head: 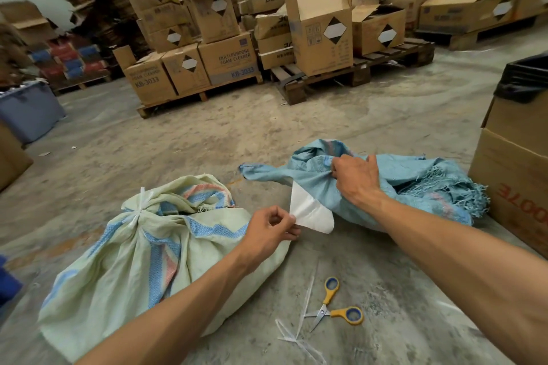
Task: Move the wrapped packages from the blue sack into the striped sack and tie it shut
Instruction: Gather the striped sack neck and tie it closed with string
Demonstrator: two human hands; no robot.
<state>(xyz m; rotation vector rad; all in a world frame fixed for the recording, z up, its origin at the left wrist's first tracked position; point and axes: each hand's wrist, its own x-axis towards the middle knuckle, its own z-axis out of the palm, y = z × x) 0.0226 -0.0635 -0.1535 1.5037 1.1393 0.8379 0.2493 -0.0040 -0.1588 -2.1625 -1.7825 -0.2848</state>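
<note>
White wrapped package (311, 212) half out of blue sack (415, 184), long axis running from sack mouth toward me and leftward. I had left hand (271, 227) pinching its near corner, directly at hand, no gap. Right hand (355, 176) gripped bunched blue fabric above package. Striped sack (142, 252) lay just left of left hand, under forearm, neck appearing already bound with white twine (138, 210). Judged left hand nearer for carry-over.

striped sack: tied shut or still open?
Partly tied. White strapping cinches one bunch of the striped sack at its top left, but a striped-rimmed opening gapes beside the knot. The left hand pinches a white wrapped package.
</note>
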